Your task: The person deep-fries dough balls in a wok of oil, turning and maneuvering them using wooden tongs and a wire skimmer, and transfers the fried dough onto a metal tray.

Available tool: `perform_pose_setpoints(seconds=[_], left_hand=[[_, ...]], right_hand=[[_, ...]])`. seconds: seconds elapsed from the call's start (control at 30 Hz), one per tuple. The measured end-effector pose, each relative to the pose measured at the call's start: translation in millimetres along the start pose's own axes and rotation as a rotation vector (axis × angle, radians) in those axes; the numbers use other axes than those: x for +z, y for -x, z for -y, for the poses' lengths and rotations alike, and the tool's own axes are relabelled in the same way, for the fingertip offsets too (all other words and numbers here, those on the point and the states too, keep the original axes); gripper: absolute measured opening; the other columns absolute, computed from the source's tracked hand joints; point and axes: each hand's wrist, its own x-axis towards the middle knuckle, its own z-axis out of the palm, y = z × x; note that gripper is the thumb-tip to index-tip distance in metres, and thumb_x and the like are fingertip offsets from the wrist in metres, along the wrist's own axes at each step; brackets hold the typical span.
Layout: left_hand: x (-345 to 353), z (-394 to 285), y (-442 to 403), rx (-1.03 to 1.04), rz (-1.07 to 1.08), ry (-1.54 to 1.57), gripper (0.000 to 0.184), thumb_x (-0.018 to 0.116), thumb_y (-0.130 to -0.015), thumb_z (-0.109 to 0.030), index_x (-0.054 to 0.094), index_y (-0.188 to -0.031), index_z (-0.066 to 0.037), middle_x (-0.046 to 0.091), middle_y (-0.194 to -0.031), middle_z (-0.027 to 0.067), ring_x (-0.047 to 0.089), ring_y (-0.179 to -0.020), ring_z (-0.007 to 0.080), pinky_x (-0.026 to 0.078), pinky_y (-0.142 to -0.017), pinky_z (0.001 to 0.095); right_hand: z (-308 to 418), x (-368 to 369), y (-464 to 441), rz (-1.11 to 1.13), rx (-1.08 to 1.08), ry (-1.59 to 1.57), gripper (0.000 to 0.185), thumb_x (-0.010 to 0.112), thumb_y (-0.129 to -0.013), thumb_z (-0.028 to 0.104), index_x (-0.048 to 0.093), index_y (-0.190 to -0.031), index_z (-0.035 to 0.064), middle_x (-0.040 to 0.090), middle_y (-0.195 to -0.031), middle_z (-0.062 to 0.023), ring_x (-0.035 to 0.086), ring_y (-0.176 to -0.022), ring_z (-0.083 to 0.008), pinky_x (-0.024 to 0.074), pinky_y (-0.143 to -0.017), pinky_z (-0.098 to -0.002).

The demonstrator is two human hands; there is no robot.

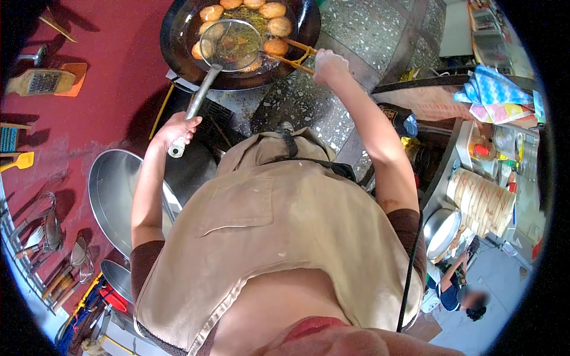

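Observation:
My left hand [179, 129] is closed around the metal handle of a round mesh strainer [203, 94]. The strainer's mesh end lies over the oil in a dark wok [172, 41]. Several golden-brown fried pieces [272, 10] sit in a ring around the inside of the wok. With my right hand [331, 65] I grip a pair of yellowish tongs [301, 46]. Their tips reach over the wok's right rim, close around one fried piece [275, 47]; whether they pinch it I cannot tell.
A large metal basin [110, 178] stands left of my body. Graters [44, 82] and other utensils hang along the red wall [113, 71]. At right are a blue checked cloth [493, 87], stacked pale round containers [482, 194] and a metal bowl [442, 230]. Another person [454, 291] is at lower right.

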Motion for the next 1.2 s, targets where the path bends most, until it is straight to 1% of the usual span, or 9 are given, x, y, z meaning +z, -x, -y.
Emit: perform_pose_setpoints(seconds=[0.1,0.23,0.3,0.5,0.53,0.6,0.83,0.9,1.2], left_hand=[[2.9,-2.7,2.1,-0.008,-0.016,0.009,0.028,0.064,-0.083,-0.022,0.038,-0.079,-0.010,0.043,-0.060,-0.0022,0.041,-0.043,0.0056,0.035,-0.035,0.0209],[4.3,-3.1,2.7,-0.012,-0.028,0.011,0.028,0.063,-0.083,-0.022,0.038,-0.078,-0.010,0.043,-0.059,-0.0023,0.041,-0.043,0.0056,0.035,-0.035,0.0210],[2.1,-0.8,0.4,-0.018,-0.001,0.021,0.032,0.066,-0.081,-0.027,0.039,-0.084,-0.010,0.043,-0.060,-0.0019,0.040,-0.042,0.0050,0.036,-0.035,0.0190],[4.6,-1.7,1.5,-0.024,-0.034,-0.004,0.030,0.065,-0.082,-0.025,0.040,-0.086,-0.010,0.044,-0.060,-0.0022,0.041,-0.042,0.0050,0.036,-0.034,0.0196],[5.9,-2.7,2.6,-0.024,-0.035,-0.002,0.030,0.065,-0.082,-0.025,0.040,-0.086,-0.010,0.044,-0.060,-0.0022,0.041,-0.042,0.0050,0.036,-0.034,0.0196],[9.1,-6.5,5.9,-0.016,-0.063,-0.025,0.027,0.063,-0.083,-0.022,0.039,-0.078,-0.009,0.043,-0.058,-0.0025,0.042,-0.043,0.0056,0.035,-0.035,0.0210],[7.4,-4.6,4.2,-0.015,-0.065,-0.033,0.027,0.063,-0.083,-0.022,0.039,-0.078,-0.009,0.043,-0.059,-0.0025,0.042,-0.043,0.0057,0.036,-0.035,0.0213],[3.5,0.6,-0.7,-0.013,-0.044,-0.028,0.028,0.064,-0.083,-0.025,0.041,-0.084,-0.009,0.045,-0.062,-0.0015,0.042,-0.043,0.0060,0.036,-0.034,0.0202],[3.7,3.1,-2.5,-0.020,-0.070,-0.047,0.028,0.063,-0.083,-0.025,0.041,-0.084,-0.009,0.045,-0.062,-0.0017,0.043,-0.044,0.0061,0.036,-0.035,0.0206]], right_hand=[[-1.0,1.1,-0.5,-0.012,-0.004,-0.002,0.060,0.070,-0.067,0.023,0.047,-0.118,0.0012,0.054,-0.118,-0.0122,0.056,-0.105,-0.0279,0.0481,-0.081,-0.0426],[-1.0,0.8,0.3,-0.016,-0.006,-0.005,0.059,0.070,-0.067,0.023,0.048,-0.117,0.0010,0.054,-0.118,-0.0126,0.057,-0.105,-0.0282,0.0480,-0.081,-0.0427],[-1.9,2.3,-2.0,-0.014,-0.004,-0.012,0.060,0.070,-0.066,0.023,0.048,-0.117,0.0012,0.054,-0.118,-0.0126,0.057,-0.105,-0.0282,0.0479,-0.082,-0.0423],[-2.8,1.3,-1.3,-0.012,0.002,-0.028,0.063,0.072,-0.065,0.025,0.048,-0.118,0.0021,0.054,-0.118,-0.0124,0.056,-0.105,-0.0281,0.0475,-0.083,-0.0409],[-3.0,1.3,-1.1,-0.014,0.001,-0.029,0.063,0.073,-0.065,0.026,0.048,-0.118,0.0023,0.053,-0.118,-0.0124,0.056,-0.105,-0.0281,0.0475,-0.083,-0.0407],[-3.3,0.5,-1.4,-0.006,-0.002,-0.020,0.063,0.073,-0.065,0.026,0.048,-0.118,0.0024,0.053,-0.118,-0.0124,0.056,-0.105,-0.0281,0.0475,-0.084,-0.0408],[-1.9,-0.2,-0.6,0.001,-0.001,-0.014,0.063,0.072,-0.066,0.027,0.048,-0.118,0.0028,0.053,-0.119,-0.0123,0.055,-0.106,-0.0277,0.0473,-0.084,-0.0408],[-1.7,-0.8,-0.2,0.003,-0.006,-0.012,0.063,0.072,-0.066,0.027,0.048,-0.118,0.0029,0.053,-0.119,-0.0122,0.055,-0.107,-0.0276,0.0473,-0.084,-0.0408],[-1.7,-1.5,2.1,-0.002,-0.013,-0.011,0.065,0.072,-0.065,0.026,0.047,-0.119,0.0012,0.053,-0.119,-0.0129,0.056,-0.106,-0.0272,0.0478,-0.084,-0.0415]])
